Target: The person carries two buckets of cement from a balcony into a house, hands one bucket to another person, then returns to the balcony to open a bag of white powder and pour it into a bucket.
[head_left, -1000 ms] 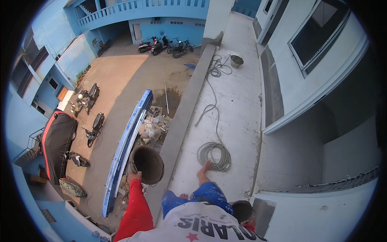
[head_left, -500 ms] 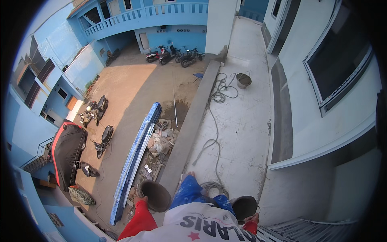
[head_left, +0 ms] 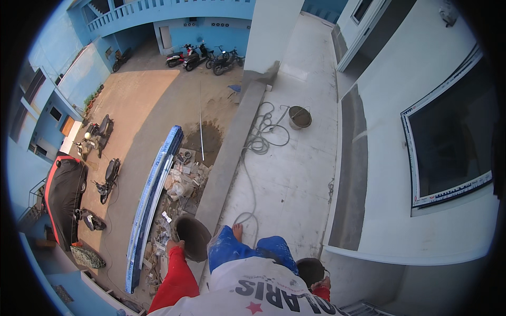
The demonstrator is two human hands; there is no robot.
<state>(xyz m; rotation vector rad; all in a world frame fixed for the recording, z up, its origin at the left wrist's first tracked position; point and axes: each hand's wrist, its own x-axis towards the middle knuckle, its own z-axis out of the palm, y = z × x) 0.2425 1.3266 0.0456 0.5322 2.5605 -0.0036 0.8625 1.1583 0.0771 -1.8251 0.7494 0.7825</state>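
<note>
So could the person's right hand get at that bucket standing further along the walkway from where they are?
Probably not from here. The right hand already holds a dark bucket, and the far bucket stands well ahead by the coiled rope.

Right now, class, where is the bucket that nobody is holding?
In the head view, the grey bucket stands on the white rooftop slab, upper centre, just right of the coiled rope near the parapet ledge.

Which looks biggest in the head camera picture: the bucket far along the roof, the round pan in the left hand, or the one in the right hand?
1. Left-hand pan.
2. Right-hand pan, partly hidden, so unsure.
3. Far bucket, which looks small only because of distance.
</note>
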